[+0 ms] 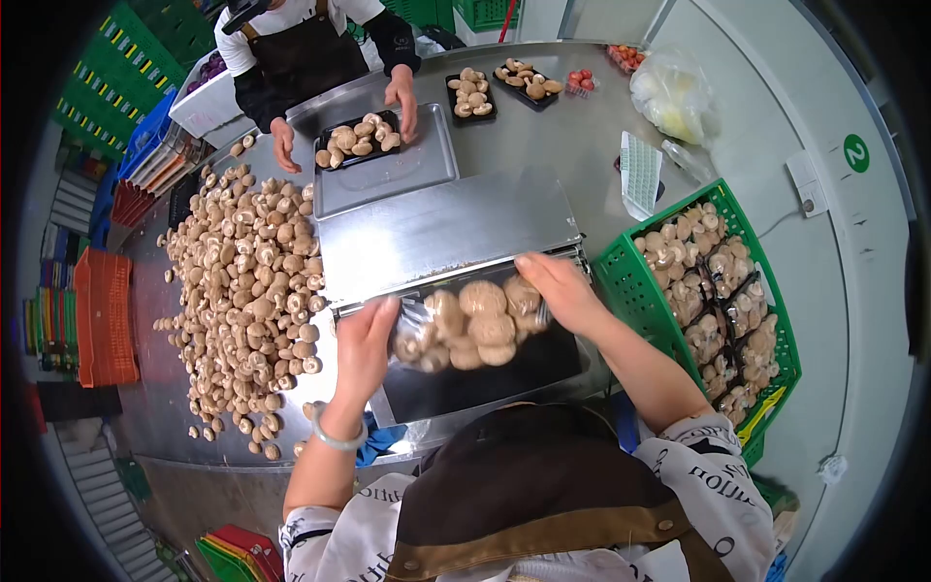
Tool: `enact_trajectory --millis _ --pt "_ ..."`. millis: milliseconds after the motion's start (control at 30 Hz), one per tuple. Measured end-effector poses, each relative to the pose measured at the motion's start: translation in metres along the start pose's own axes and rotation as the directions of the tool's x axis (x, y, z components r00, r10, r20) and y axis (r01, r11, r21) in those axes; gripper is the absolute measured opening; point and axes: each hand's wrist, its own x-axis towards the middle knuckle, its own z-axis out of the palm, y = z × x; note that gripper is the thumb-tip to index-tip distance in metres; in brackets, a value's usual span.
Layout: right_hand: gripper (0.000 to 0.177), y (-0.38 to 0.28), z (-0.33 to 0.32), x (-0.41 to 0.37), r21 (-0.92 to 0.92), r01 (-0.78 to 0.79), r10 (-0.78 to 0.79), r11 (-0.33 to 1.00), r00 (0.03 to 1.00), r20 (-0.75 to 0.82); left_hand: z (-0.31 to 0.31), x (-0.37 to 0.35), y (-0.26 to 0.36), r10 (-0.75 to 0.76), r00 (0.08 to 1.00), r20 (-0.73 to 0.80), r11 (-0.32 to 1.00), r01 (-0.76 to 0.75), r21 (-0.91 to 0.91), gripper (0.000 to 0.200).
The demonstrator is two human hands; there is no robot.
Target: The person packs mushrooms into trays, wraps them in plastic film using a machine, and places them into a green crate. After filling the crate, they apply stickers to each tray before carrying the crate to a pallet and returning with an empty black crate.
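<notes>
A big heap of loose mushrooms (pixel 247 281) spreads over the steel bench (pixel 543 145) to the left; on the right a green crate (pixel 617 279) stands tilted against the bench edge, packed with filled trays; behind the work sits the flat steel cover of a wrapping machine (pixel 446 228), and beyond it a shallow metal pan (pixel 407 175); across the bench a co-worker in a dark apron has one hand (pixel 402 95) on a black tray of mushrooms (pixel 357 141) and the other hand (pixel 283 145) resting on the steel beside it; two more filled trays (pixel 472 95) lie further back, near a clear plastic bag (pixel 671 92) and a sheet of labels (pixel 640 173); nothing stands between the person and the piece in hand

The wrapped mushroom tray (pixel 475 325) is held just above a black pad (pixel 485 380) at the front of the machine, between the two hands; clear film is stretched over it

The left hand (pixel 364 344) clasps its left end, fingers curled over the top edge, wrist bent, a pale bracelet on it; the right hand (pixel 562 291) grips the right end, palm down, fingers pressed onto the film, forearm reaching in from the lower right
</notes>
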Motion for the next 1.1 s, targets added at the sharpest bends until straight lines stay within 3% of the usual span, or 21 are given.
enact_trajectory --millis 67,100,133,167,233,300,367,400,433,500,600,733,767,800,900,933,1033,1067,1100 --pt "0.043 0.018 0.004 -0.023 0.071 -0.104 0.100 0.992 0.993 0.060 0.007 -0.023 -0.012 -0.163 0.985 0.059 0.978 0.170 -0.125 0.035" --pt "0.044 0.026 0.007 -0.034 0.111 -0.176 0.167 0.978 0.983 0.080 0.010 -0.029 -0.028 -0.244 0.966 0.088 0.966 0.250 -0.066 0.036" --pt "0.048 0.053 0.015 -0.040 0.106 -0.220 0.211 0.970 0.973 0.087 0.021 -0.031 -0.060 -0.176 0.981 0.084 0.980 0.183 -0.079 0.036" --pt "0.050 0.063 0.018 -0.045 -0.024 -0.228 0.230 0.973 0.967 0.108 0.033 -0.030 -0.090 -0.109 0.991 0.081 0.989 0.116 -0.091 0.036" --pt "0.050 0.098 0.035 -0.052 -0.201 -0.283 0.302 0.938 0.950 0.073 0.047 -0.027 -0.116 -0.160 0.984 0.082 0.982 0.150 0.115 0.036" --pt "0.047 0.135 0.050 -0.057 -0.260 -0.165 0.181 0.951 0.983 0.036 0.060 -0.018 -0.146 -0.068 0.996 0.060 0.940 0.044 0.338 0.036" --pt "0.046 0.158 0.057 -0.062 -0.360 -0.091 0.111 0.929 0.993 0.034 0.070 -0.019 -0.166 0.028 1.000 0.007 0.924 -0.029 0.382 0.030" --pt "0.044 0.159 0.058 -0.065 -0.347 -0.242 0.246 0.906 0.969 -0.033 0.071 -0.024 -0.159 0.053 0.998 -0.028 0.922 -0.039 0.386 0.026" --pt "0.044 0.159 0.057 -0.072 -0.402 -0.251 0.248 0.881 0.967 -0.060 0.071 -0.029 -0.149 0.082 0.995 -0.065 0.920 -0.050 0.389 0.023" --pt "0.036 0.154 0.053 -0.084 -0.214 -0.430 0.428 0.877 0.902 -0.060 0.064 -0.041 -0.153 0.105 0.988 -0.114 0.923 -0.055 0.381 0.016" --pt "0.024 0.167 0.059 -0.098 -0.025 -0.274 0.263 0.962 0.943 -0.202 0.067 -0.058 -0.175 0.068 0.979 -0.191 0.983 -0.033 0.179 0.011" --pt "0.014 0.158 0.054 -0.115 0.381 -0.283 0.393 0.880 0.885 -0.250 0.061 -0.069 -0.185 0.054 0.950 -0.307 0.998 -0.056 0.002 0.012" --pt "0.014 0.140 0.039 -0.129 0.595 -0.235 0.416 0.769 0.890 -0.187 0.055 -0.070 -0.187 0.040 0.945 -0.324 0.999 -0.049 -0.020 0.013" --pt "0.014 0.123 0.028 -0.143 0.602 -0.218 0.426 0.768 0.876 -0.226 0.051 -0.073 -0.167 0.061 0.945 -0.322 0.998 -0.052 0.036 0.013" --pt "0.010 0.119 0.004 -0.189 0.447 -0.243 0.435 0.861 0.807 -0.400 0.052 -0.070 -0.159 0.193 0.958 -0.214 0.960 -0.139 0.241 0.014" --pt "0.010 0.139 0.004 -0.201 0.391 -0.241 0.421 0.888 0.769 -0.481 0.058 -0.066 -0.165 0.247 0.957 -0.150 0.905 -0.173 0.388 0.010" --pt "0.010 0.204 0.029 -0.217 0.118 -0.346 0.326 0.931 0.641 -0.695 0.090 -0.044 -0.191 0.491 0.867 0.082 0.629 -0.418 0.655 0.012" --pt "0.010 0.218 0.041 -0.215 0.059 -0.426 0.328 0.903 0.595 -0.733 0.101 -0.034 -0.190 0.498 0.844 0.201 0.504 -0.470 0.724 0.012" --pt "0.011 0.239 0.057 -0.210 -0.092 -0.428 0.194 0.899 0.578 -0.793 0.114 -0.025 -0.182 0.484 0.831 0.275 0.409 -0.493 0.768 0.015"
